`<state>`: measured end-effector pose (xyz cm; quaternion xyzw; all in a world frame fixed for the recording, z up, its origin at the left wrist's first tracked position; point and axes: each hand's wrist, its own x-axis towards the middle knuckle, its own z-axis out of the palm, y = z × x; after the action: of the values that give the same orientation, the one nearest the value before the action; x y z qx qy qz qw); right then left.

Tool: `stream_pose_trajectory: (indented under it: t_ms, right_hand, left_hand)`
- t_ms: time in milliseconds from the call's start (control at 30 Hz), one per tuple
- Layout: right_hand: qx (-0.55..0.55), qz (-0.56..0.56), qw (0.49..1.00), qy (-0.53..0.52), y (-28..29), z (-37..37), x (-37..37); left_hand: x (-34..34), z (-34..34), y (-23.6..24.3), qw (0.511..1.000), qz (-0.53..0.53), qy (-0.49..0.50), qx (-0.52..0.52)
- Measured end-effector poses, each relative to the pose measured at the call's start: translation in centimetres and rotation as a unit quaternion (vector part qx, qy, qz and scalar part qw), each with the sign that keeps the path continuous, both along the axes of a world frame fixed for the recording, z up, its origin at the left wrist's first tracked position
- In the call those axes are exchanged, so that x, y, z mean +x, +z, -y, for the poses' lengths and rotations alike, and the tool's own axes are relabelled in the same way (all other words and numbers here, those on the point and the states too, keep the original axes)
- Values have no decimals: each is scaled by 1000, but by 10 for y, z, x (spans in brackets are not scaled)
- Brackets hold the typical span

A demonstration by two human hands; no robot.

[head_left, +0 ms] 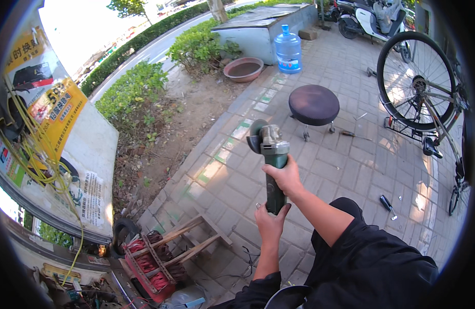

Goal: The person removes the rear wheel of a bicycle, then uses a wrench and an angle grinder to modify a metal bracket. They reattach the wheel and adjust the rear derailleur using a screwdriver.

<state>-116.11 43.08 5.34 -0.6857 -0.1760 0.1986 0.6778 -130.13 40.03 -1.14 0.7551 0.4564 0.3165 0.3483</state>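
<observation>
An angle grinder (pixel 275 177) with a dark green body and a silver gear head is held up in front of me, above the paving. Its disc and guard point to the upper left. My right hand (pixel 287 176) is wrapped round the body just below the metal head. Lower down, my left hand (pixel 270 221) grips the rear end of the grinder, with the thumb along its side. Parts of the fingers of both hands are hidden behind the tool. The disc touches nothing that I can see.
Beyond the grinder stands a round wheeled stool (pixel 313 104). Screwdrivers (pixel 387 204) lie on the paving to the right, near an upturned bicycle (pixel 420 85). A wooden-handled frame with red coils (pixel 157 262) and a cluttered cart (pixel 88 278) are at lower left. A blue water jug (pixel 288 50) stands farther off.
</observation>
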Motion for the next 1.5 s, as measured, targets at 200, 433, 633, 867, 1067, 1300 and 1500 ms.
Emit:
stream_pose_trajectory:
  t_ms: [200,433,633,867,1067,1300,1500]
  right_hand:
    - [89,-139,985,57,27,-1,40]
    - [130,-312,934,117,-4,12,76]
    - [144,-301,924,186,-9,3,57]
    - [106,-234,943,212,1,6,36]
    - [0,-179,980,90,-7,-1,32]
    - [-3,-284,956,76,-2,13,59]
    - [22,-295,951,85,4,22,56]
  left_hand:
    - [-66,-75,-41,842,409,61,-346]
    - [-58,-80,-44,797,446,-9,-406]
    - [-4,-64,-13,754,351,-220,-510]
    - [7,-50,18,881,162,-198,-398]
    - [6,-43,13,961,83,-126,-232]
    - [-52,-89,-48,980,115,14,-160]
    - [-58,-88,-10,962,214,-12,-168]
